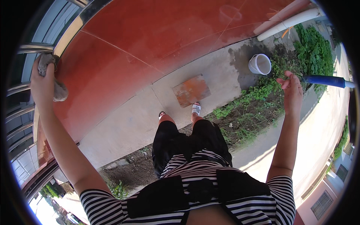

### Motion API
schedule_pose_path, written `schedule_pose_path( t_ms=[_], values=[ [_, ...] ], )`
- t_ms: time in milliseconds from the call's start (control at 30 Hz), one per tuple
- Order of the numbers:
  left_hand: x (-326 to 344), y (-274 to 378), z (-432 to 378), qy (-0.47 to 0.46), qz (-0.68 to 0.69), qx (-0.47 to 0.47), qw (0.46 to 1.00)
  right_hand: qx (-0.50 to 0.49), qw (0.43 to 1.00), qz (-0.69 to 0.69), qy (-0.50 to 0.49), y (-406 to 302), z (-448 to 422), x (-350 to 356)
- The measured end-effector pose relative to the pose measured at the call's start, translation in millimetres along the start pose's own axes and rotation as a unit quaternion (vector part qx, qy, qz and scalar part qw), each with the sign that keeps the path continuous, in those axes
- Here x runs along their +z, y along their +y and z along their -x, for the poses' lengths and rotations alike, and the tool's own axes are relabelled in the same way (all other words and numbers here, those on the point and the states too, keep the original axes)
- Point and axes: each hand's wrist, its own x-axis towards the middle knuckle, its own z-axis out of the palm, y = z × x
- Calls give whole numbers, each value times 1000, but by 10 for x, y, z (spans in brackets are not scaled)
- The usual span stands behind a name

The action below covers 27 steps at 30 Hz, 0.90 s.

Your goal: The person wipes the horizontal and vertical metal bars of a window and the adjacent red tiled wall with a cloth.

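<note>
At the upper left, my left hand (pixel 44 81) is closed around a wet grey cloth (pixel 60 91), one end bunched between thumb and fingers and the other hanging below the hand. It is up against the metal window bars (pixel 18 89) and the light ledge beside the red wall. My right hand (pixel 292 87) is raised on the right with its fingers partly curled and apart, holding nothing. Just beyond its fingertips is a blue sleeve on a white pole (pixel 324 80); whether they touch is unclear.
A white bucket (pixel 260 64) stands on wet concrete near green plants (pixel 313 53). A stained board (pixel 191 90) lies before my feet. The red wall (pixel 146 36) rises ahead, with a white pipe (pixel 288 24) at upper right. Soil and weeds (pixel 247 126) border the concrete strip.
</note>
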Motion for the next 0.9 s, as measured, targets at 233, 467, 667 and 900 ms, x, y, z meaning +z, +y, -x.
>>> schedule_pose_path(
  t_ms=[233,467,667,900],
  values=[
    [-7,-182,249,67,101,151,981,97,966,-220,98,365,905,1042],
    [-31,-454,838,73,356,209,908,182,920,-342,-56,680,1378,2238],
    [401,-454,1252,-228,791,-71,563,141,883,-426,-134,644,1696,3004],
    [853,-137,1300,-418,871,-191,175,123,883,-427,-149,623,1974,3137]
  ],
)
